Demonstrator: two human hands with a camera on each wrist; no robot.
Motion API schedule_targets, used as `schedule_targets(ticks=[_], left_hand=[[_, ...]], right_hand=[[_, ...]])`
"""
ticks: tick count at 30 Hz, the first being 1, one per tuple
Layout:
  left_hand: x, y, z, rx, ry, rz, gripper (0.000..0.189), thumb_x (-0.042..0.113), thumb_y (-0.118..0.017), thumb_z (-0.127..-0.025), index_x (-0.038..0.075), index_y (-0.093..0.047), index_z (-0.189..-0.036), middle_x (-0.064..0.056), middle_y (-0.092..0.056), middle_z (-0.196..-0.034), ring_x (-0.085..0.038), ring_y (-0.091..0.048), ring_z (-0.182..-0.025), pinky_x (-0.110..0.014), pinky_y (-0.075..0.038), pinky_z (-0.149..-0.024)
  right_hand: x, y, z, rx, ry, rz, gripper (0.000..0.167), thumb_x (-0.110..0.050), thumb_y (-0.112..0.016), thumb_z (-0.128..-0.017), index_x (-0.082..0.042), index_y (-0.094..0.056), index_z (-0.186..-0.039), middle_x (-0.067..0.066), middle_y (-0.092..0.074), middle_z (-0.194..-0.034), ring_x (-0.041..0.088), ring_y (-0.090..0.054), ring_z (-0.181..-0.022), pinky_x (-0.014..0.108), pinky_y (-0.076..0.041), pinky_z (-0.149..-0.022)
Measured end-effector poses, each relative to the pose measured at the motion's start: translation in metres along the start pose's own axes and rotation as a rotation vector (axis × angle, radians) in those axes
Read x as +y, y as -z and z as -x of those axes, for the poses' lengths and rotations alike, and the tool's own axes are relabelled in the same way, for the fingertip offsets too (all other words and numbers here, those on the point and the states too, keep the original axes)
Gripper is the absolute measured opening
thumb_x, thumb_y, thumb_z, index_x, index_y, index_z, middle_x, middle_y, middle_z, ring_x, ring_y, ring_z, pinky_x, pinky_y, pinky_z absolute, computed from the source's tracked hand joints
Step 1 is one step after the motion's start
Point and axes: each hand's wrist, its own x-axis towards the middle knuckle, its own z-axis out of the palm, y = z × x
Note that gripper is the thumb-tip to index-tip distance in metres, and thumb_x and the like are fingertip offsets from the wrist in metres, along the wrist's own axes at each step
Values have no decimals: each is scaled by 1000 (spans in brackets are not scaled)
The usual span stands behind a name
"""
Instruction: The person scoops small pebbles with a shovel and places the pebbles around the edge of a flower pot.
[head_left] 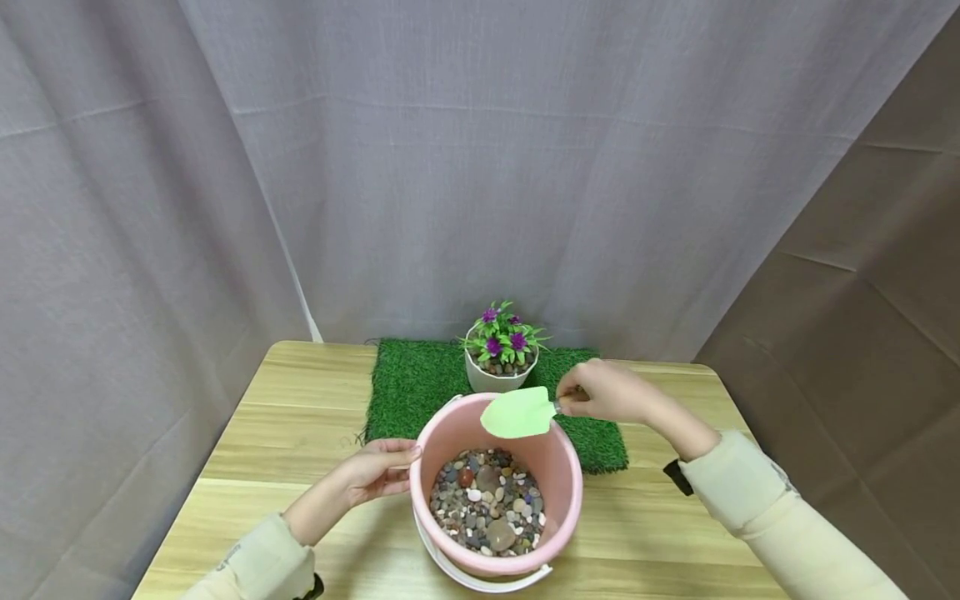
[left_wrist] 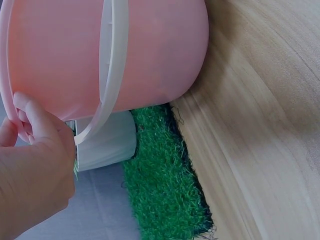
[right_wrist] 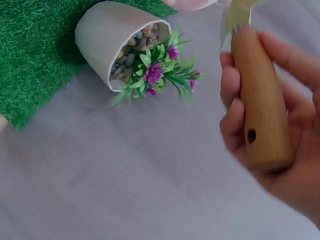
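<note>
A pink bucket [head_left: 572, 500] with a white handle [left_wrist: 116, 65] stands on the table and holds many small pebbles [head_left: 480, 500] of mixed colours. My left hand [head_left: 382, 471] pinches its rim on the left side; in the left wrist view the thumb and fingers [left_wrist: 37, 112] grip that rim. My right hand [head_left: 600, 392] holds a garden trowel [head_left: 517, 414] by its wooden handle [right_wrist: 262, 100]. The trowel's light green blade hangs over the bucket's far right rim, above the pebbles. Behind the bucket is a white flowerpot [head_left: 501, 379] with purple flowers [head_left: 517, 341] and pebbles in it.
Under the flowerpot lies a green artificial grass mat [head_left: 412, 383], partly hidden by the bucket. The wooden table [head_left: 315, 408] runs out on both sides. Grey curtain [head_left: 465, 183] hangs behind it, and a brown cloth [head_left: 847, 350] stands at the right.
</note>
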Motion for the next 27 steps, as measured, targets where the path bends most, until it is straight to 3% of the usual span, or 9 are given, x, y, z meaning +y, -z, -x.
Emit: schedule_targets(ticks=[4,6,13,20,27], left_hand=[[0,2,1,5,1,1,19,16,-66,-88,7,-61,-103,2,-70,-85,-6,-68,-78,-20,-61,-76],[0,2,1,2,2,3,17,16,-66,-88,8,-61,-102,2,-69,-85,-6,-68,-78,-19,-61,-76],[1,0,0,1,-1,-6,29,14,-63,-90,0,-57,-115,2,-68,-85,-6,-66,-78,-19,-61,-77],[1,0,0,9,9,-2,21,14,-64,-90,5,-59,-107,2,-69,-84,-6,-67,-77,-19,-61,-75],[1,-1,0,5,0,0,23,13,-62,-91,3,-59,-111,3,-68,-83,-5,-66,-75,-17,-61,-74]], right_hand=[[-11,-10,2,-60,125,139,8,-11,-74,-78,-16,-68,-74,-9,-61,-66,-1,-52,-57,12,-49,-52],[-17,-19,2,-54,161,205,10,-11,-76,-75,-17,-69,-74,-9,-63,-70,-1,-54,-61,12,-52,-57],[-29,-55,-7,30,268,428,11,-14,-75,-74,-18,-66,-68,-7,-62,-66,6,-54,-58,17,-50,-53],[-28,-82,-14,116,324,696,20,-9,-72,-74,-20,-62,-60,-8,-59,-63,7,-47,-56,15,-42,-48],[-28,-91,-17,208,365,807,21,-8,-73,-72,-21,-61,-60,-10,-58,-58,8,-47,-53,17,-41,-48]])
